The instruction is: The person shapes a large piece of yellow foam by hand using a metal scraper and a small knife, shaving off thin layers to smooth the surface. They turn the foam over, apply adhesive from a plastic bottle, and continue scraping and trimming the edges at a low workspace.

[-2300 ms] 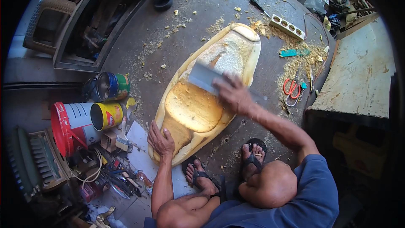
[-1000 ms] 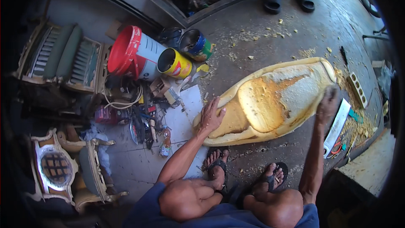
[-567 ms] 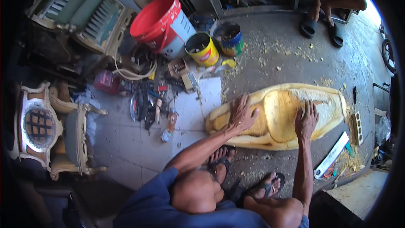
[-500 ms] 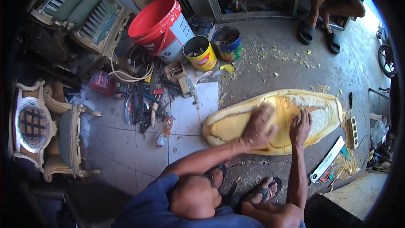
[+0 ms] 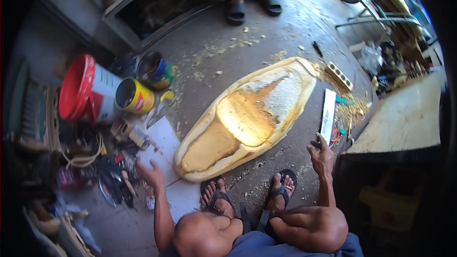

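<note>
On the grey floor (image 5: 297, 31), by the edge of the pale tiles (image 5: 164, 138), lies the foam seat (image 5: 240, 116)! Left hand (image 5: 151, 173) open, empty beside its near end; right hand (image 5: 322, 157) loosely open, close to the flat blade (image 5: 328, 109).

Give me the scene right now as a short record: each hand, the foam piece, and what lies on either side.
Left hand: raised, fingers spread, apart from the foam
Right hand: fingers partly bent, by the near end of the metal blade; contact unclear
Foam piece: long, pale yellow, on the floor, touched by neither hand
Left side: red-rimmed bucket, yellow can
Right side: socket strip, foam crumbs
</note>
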A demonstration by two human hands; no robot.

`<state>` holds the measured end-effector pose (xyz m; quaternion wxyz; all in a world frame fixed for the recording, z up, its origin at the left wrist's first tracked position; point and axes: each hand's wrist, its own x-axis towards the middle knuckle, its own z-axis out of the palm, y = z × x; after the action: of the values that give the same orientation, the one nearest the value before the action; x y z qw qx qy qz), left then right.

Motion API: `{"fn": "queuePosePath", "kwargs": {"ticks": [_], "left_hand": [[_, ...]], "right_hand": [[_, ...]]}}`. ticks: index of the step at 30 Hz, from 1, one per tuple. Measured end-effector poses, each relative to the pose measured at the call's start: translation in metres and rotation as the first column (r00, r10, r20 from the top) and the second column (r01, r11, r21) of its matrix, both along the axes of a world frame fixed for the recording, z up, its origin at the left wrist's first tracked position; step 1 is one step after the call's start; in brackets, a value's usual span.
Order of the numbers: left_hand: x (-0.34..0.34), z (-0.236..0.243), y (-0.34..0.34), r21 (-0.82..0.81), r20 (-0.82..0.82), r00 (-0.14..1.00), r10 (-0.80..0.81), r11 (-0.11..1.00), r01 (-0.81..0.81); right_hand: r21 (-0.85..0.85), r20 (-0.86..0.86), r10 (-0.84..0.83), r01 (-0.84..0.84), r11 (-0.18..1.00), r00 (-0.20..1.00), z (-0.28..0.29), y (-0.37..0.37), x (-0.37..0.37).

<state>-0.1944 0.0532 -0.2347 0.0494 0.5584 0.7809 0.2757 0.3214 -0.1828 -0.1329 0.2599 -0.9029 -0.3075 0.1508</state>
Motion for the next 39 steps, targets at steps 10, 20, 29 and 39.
{"fn": "queuePosePath", "kwargs": {"ticks": [10,20,29,39], "left_hand": [[-0.088,0.008,-0.059,-0.697,-0.108,0.958,0.264,0.667,-0.263],[0.135,0.105,-0.017,-0.532,0.439,0.794,-0.421,0.59,0.607],[0.238,0.115,-0.061,-0.54,0.576,0.58,-0.577,0.264,0.799],[0.224,0.101,-0.063,-0.423,0.608,0.528,-0.593,0.32,0.848]], "right_hand": [[0.128,-0.277,0.252,-0.225,0.966,0.927,-0.015,0.018,-0.03],[0.277,-0.496,0.588,-0.525,0.805,0.639,-0.007,0.085,-0.076],[0.453,-0.886,0.403,0.243,0.858,0.229,-0.014,0.084,-0.087],[0.337,-0.937,0.347,0.324,0.884,0.027,-0.034,0.088,-0.104]]}}
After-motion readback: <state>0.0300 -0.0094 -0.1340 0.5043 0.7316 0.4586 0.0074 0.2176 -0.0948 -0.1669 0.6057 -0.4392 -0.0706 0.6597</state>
